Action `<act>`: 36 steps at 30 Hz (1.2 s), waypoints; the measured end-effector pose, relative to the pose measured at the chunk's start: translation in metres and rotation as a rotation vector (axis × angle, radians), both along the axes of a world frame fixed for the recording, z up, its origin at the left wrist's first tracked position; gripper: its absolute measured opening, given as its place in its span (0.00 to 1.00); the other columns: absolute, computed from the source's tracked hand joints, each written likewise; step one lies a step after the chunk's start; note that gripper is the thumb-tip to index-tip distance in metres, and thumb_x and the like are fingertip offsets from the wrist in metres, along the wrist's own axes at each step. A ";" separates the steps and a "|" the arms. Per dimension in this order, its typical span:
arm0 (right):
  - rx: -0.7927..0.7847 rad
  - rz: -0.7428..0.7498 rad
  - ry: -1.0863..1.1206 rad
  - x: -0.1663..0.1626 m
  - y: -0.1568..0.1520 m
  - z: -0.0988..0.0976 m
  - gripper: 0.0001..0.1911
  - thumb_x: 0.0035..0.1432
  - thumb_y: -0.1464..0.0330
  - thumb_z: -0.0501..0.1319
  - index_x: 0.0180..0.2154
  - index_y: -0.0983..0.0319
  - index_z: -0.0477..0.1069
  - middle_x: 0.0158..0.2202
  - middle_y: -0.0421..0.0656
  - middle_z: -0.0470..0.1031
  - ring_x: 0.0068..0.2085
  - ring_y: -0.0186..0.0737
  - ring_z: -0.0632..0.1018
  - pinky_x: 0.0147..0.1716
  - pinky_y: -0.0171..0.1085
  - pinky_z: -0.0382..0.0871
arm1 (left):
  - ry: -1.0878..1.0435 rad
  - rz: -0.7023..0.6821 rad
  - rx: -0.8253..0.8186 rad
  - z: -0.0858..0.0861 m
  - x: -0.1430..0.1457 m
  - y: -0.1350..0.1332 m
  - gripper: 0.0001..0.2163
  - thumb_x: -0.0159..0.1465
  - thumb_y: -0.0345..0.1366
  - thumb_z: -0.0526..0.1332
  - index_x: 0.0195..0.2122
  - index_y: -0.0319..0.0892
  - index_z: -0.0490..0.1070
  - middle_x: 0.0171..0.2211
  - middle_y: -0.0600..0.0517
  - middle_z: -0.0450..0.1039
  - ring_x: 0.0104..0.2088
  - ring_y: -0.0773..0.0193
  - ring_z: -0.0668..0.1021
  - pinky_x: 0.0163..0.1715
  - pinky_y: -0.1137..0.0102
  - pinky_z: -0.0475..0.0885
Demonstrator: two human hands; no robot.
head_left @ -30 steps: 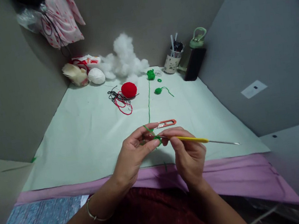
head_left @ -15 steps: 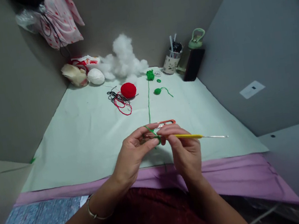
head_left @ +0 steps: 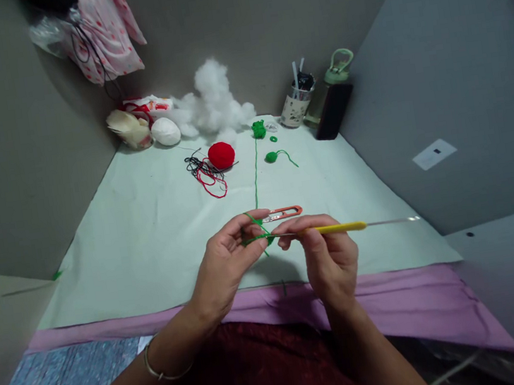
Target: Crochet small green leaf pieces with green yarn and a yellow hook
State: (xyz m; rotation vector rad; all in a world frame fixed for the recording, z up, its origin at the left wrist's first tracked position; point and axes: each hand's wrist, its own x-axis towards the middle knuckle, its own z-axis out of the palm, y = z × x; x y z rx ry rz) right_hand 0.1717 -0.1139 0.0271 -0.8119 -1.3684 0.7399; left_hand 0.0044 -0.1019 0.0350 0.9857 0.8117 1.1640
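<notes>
My left hand [head_left: 228, 252] pinches a small piece of green crochet work [head_left: 269, 240], with green yarn looped over its index finger. A yellow-handled crochet hook [head_left: 341, 228] lies nearly level in my right hand [head_left: 327, 252], closed around it. The hook's thin tip reaches the green piece, and its other metal end points right. Just beyond my fingertips, orange thread snips [head_left: 286, 212] rest on the table. The green yarn [head_left: 256, 176] runs away from my left hand to a small green ball [head_left: 258, 130] at the back.
A red yarn ball [head_left: 221, 155] lies beside tangled black yarn [head_left: 196, 166]. White stuffing [head_left: 215, 99], a white ball [head_left: 165, 131], a cup of pens [head_left: 295, 107] and a bottle [head_left: 333, 89] stand along the back wall. A green oval piece [head_left: 272, 157] sits right of the yarn strand.
My right hand has moved right, drawing the hook back from the green piece. The hook now lies more level. My left hand has shifted slightly left.
</notes>
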 end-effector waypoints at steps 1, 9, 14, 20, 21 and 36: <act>0.060 -0.026 -0.080 0.000 -0.002 0.000 0.11 0.73 0.72 0.56 0.46 0.58 0.78 0.41 0.44 0.84 0.36 0.38 0.82 0.38 0.41 0.79 | 0.029 0.013 0.021 0.000 0.000 0.000 0.15 0.64 0.32 0.70 0.52 0.49 0.82 0.36 0.54 0.73 0.40 0.66 0.75 0.44 0.70 0.69; 0.420 -0.211 -0.545 -0.005 -0.006 -0.010 0.14 0.71 0.74 0.59 0.54 0.58 0.76 0.46 0.49 0.84 0.46 0.44 0.84 0.41 0.43 0.81 | 0.148 0.166 0.085 0.002 0.005 -0.005 0.18 0.62 0.27 0.70 0.52 0.50 0.82 0.37 0.55 0.74 0.42 0.65 0.75 0.53 0.68 0.67; 0.458 -0.351 -0.623 -0.008 -0.008 -0.017 0.23 0.65 0.78 0.65 0.57 0.52 0.77 0.49 0.46 0.82 0.49 0.46 0.83 0.44 0.44 0.81 | -0.229 -0.058 -0.195 -0.002 0.008 -0.002 0.22 0.59 0.35 0.75 0.56 0.45 0.80 0.37 0.51 0.78 0.40 0.63 0.77 0.48 0.67 0.70; 0.024 -0.091 0.029 -0.005 0.001 -0.005 0.13 0.72 0.72 0.58 0.45 0.55 0.81 0.37 0.41 0.80 0.32 0.36 0.79 0.34 0.40 0.77 | -0.294 -0.098 -0.273 -0.003 0.001 0.005 0.18 0.60 0.33 0.74 0.52 0.45 0.82 0.40 0.51 0.80 0.41 0.64 0.79 0.50 0.67 0.70; -0.027 -0.041 0.102 -0.005 0.002 -0.003 0.12 0.72 0.70 0.58 0.43 0.55 0.82 0.36 0.41 0.80 0.32 0.36 0.78 0.32 0.38 0.76 | -0.262 -0.078 -0.227 -0.002 0.001 0.004 0.18 0.60 0.33 0.74 0.52 0.46 0.83 0.39 0.52 0.80 0.40 0.65 0.79 0.49 0.68 0.70; 0.126 -0.223 -0.160 -0.004 -0.004 -0.008 0.14 0.68 0.74 0.63 0.48 0.52 0.83 0.38 0.42 0.81 0.37 0.38 0.81 0.38 0.41 0.77 | -0.391 -0.177 -0.347 -0.005 0.004 0.004 0.16 0.60 0.35 0.75 0.50 0.43 0.84 0.44 0.49 0.81 0.43 0.64 0.79 0.51 0.68 0.71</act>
